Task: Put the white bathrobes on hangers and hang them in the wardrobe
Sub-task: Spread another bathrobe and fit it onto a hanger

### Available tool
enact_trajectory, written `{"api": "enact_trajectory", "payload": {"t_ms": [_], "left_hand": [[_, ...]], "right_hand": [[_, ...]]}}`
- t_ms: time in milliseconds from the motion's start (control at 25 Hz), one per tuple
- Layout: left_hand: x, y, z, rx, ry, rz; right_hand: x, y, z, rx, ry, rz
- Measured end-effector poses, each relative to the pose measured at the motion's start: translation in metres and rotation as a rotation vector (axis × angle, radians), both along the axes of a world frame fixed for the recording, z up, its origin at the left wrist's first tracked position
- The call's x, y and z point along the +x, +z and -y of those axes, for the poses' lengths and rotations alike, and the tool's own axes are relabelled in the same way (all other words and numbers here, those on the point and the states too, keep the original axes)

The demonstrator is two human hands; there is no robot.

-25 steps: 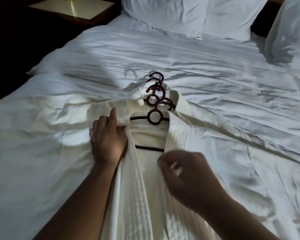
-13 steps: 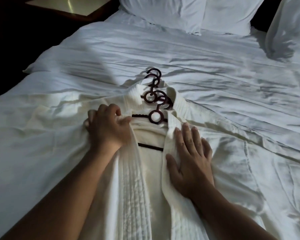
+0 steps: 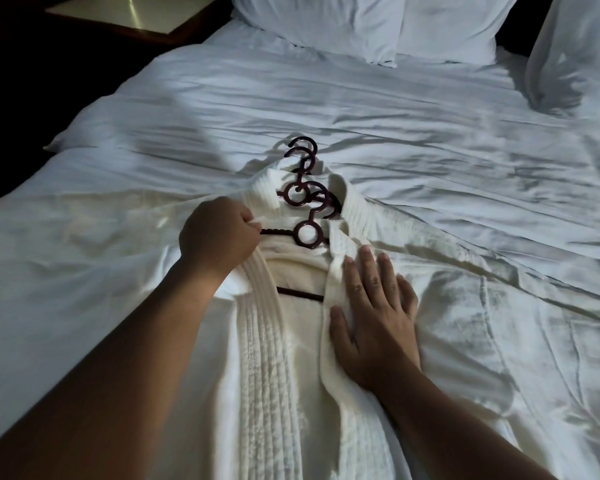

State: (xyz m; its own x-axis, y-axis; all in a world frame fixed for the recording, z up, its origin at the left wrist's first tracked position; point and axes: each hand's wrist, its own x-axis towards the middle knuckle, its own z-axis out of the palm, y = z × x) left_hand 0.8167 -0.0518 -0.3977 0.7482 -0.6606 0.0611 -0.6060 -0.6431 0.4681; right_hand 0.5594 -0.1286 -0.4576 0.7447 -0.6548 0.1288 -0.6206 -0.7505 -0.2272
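Bathrobe point(image 3: 267, 375), white, lies flat on the white duvet point(image 3: 430, 150) of the bed. Its collar points toward the pillows, its front is open, and it is directly below me. At far left, past the bed edge, a nightstand point(image 3: 129, 15) with a pale top stands in the dark. My left hand point(image 3: 219, 233) is clenched on the robe's left lapel near the collar, fingers curled into the fabric, just beside the arm of the nearest hanger. At centre, a stack of dark hangers point(image 3: 294, 233) sits inside the collar, hooks pointing toward the pillows. The nearest hanger's ring lies between the two lapels, and its lower bar point(image 3: 300, 294) crosses the opening closer to me. My right hand point(image 3: 374, 313) is released and flat, fingers straight, palm pressing the right lapel down; it grasps nothing. Two pillows point(image 3: 326, 22) stand at the head of the bed. A third pillow point(image 3: 575, 46) leans at far right.
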Motion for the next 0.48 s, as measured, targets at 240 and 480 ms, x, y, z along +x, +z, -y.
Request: {"api": "enact_trajectory", "payload": {"t_ms": [240, 480], "left_hand": [[-0.018, 0.027, 0.003, -0.371, -0.091, -0.182], [-0.063, -0.021, -0.009, 0.003, -0.561, 0.126]], "right_hand": [[0.0, -0.002, 0.0, -0.012, -0.008, -0.014], [0.001, -0.004, -0.001, -0.021, -0.013, 0.004]]}}
